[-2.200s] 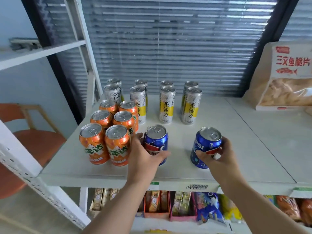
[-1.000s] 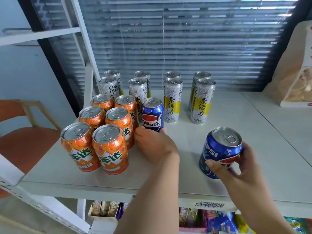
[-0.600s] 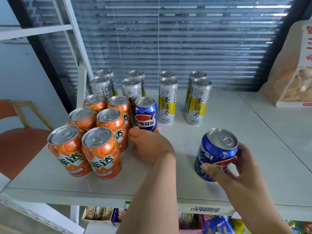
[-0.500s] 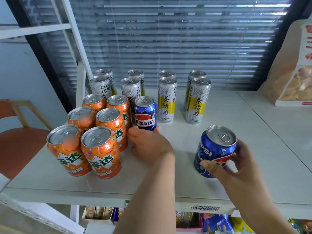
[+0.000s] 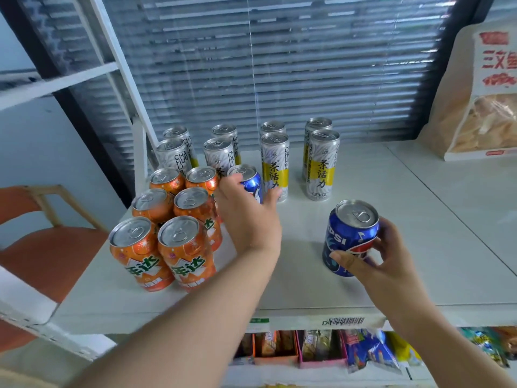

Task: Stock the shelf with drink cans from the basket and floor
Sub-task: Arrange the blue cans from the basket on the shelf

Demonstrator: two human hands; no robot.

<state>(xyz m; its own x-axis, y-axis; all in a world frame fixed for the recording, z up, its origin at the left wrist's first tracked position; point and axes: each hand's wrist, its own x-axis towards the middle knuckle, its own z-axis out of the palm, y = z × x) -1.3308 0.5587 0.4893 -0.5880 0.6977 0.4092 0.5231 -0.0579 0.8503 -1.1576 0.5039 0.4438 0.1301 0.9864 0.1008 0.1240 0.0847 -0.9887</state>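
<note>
Gripping a blue Pepsi can (image 5: 351,236) with the right hand (image 5: 383,264), near the front of the shelf (image 5: 419,219). Farther in, clasping a second blue can (image 5: 251,182) with the left hand (image 5: 249,219); orange cans (image 5: 184,247) just left of that clasp, tall tea cans (image 5: 275,163) just beyond.

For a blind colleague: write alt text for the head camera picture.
A person's left hand holds a blue Pepsi can beside six orange cans on a white shelf; the right hand holds a second Pepsi can nearer the front. Tall silver cans stand behind.
</note>
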